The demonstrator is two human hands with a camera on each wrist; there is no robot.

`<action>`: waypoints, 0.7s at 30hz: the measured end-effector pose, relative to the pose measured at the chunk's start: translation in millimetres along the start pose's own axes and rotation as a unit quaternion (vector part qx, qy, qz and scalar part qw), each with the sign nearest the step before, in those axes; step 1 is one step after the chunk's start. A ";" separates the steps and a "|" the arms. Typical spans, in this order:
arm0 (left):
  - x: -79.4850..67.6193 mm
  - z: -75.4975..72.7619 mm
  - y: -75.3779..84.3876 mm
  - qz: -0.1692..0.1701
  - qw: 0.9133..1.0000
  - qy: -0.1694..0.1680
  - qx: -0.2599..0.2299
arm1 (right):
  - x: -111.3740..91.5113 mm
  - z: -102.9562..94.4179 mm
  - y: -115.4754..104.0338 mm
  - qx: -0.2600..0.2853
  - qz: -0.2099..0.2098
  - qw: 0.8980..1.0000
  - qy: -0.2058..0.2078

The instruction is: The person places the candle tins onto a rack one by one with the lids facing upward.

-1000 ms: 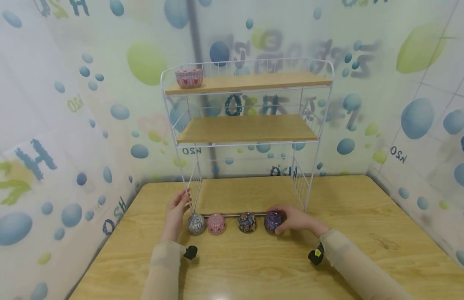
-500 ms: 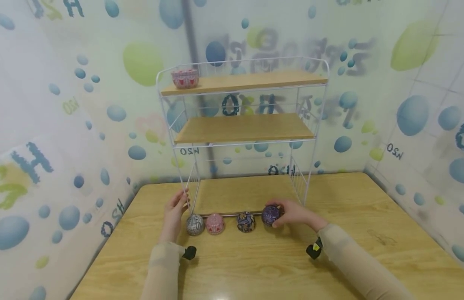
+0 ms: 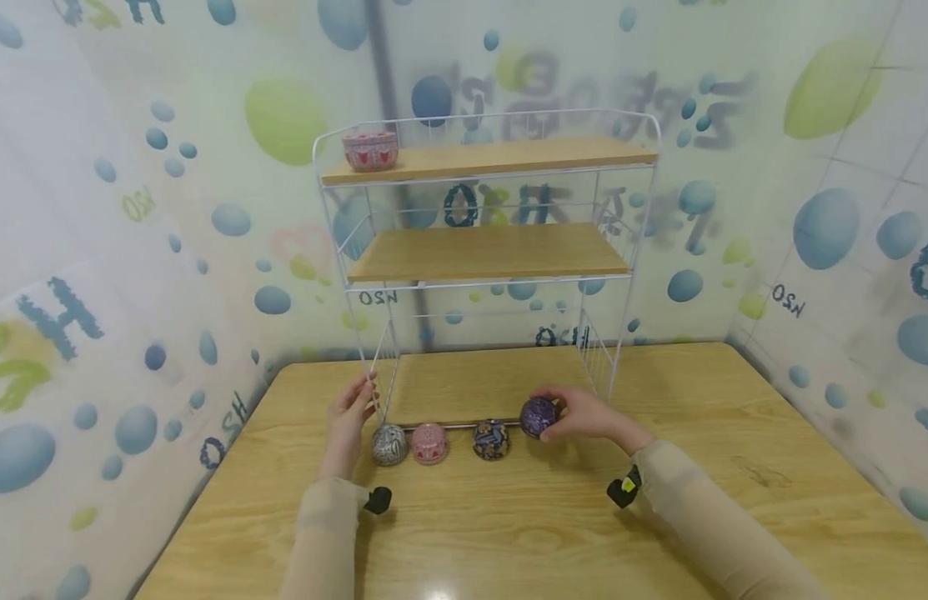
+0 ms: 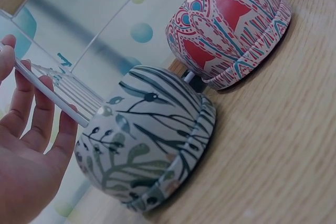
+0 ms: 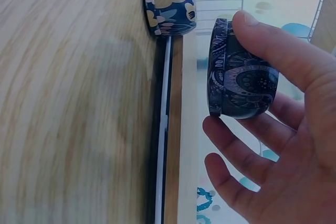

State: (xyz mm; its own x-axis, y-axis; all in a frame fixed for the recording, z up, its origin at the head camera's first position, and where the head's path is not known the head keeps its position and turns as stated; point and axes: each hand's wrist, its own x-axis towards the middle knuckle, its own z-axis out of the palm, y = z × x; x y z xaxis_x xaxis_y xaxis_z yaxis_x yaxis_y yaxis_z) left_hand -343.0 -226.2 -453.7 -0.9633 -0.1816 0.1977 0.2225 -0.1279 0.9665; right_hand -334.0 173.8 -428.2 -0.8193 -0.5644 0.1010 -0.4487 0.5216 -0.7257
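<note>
My right hand pinches a dark purple patterned round tin, thumb on one side and fingers on the other. In the right wrist view the tin is clear of the table, its banded rim facing down toward the tabletop. My left hand holds the white front-left post of the rack, fingertips around the thin metal. Just beside that hand sits a white tin with green leaves, rim down. Then come a pink-and-red tin and a navy floral tin, all along the rack's front.
The white wire rack has a wooden top shelf, middle shelf and bottom shelf. Another pink tin stands upright at the top shelf's left end. The rack stands on a wooden table against patterned walls.
The right hand has lifted the purple tin off the table and moved it slightly left and toward the bottom shelf. The left hand keeps holding the post; the head view has shifted slightly.
</note>
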 end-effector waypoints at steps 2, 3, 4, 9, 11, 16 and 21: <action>0.1 -0.8 0.1 0.001 1.000 -0.002 -0.001 | 1.4 -0.3 -1.0 0.002 0.000 1.000 0.002; 0.0 -1.0 0.1 0.001 1.000 -0.002 0.000 | 1.9 -0.7 -1.1 0.001 -0.001 1.000 0.003; -0.1 -1.2 0.2 0.000 1.000 -0.003 0.001 | 2.4 -0.9 -1.2 0.000 -0.002 1.000 0.003; -2.1 -1.3 -1.0 -0.006 1.000 -0.001 0.004 | 3.1 -2.2 0.3 -0.002 -0.006 1.000 0.002; -2.5 -0.9 -1.5 -0.006 1.000 0.002 0.001 | 2.9 -3.1 0.6 -0.001 -0.005 1.000 0.003; -1.1 0.4 -1.6 0.010 1.000 0.007 -0.004 | 2.7 -6.6 -1.4 -0.001 -0.005 1.000 0.012; 0.2 -0.7 -2.3 0.016 1.000 0.006 -0.008 | 3.3 -7.4 -3.5 0.003 -0.002 1.000 0.011</action>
State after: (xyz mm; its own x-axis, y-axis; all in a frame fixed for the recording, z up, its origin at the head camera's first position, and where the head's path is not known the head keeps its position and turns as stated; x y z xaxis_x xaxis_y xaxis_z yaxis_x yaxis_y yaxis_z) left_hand -343.6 -226.7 -456.0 -0.9541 -0.1969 0.2257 0.2547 -0.1368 0.9573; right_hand -337.8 174.9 -420.3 -0.8248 -0.5529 0.1183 -0.4502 0.5156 -0.7291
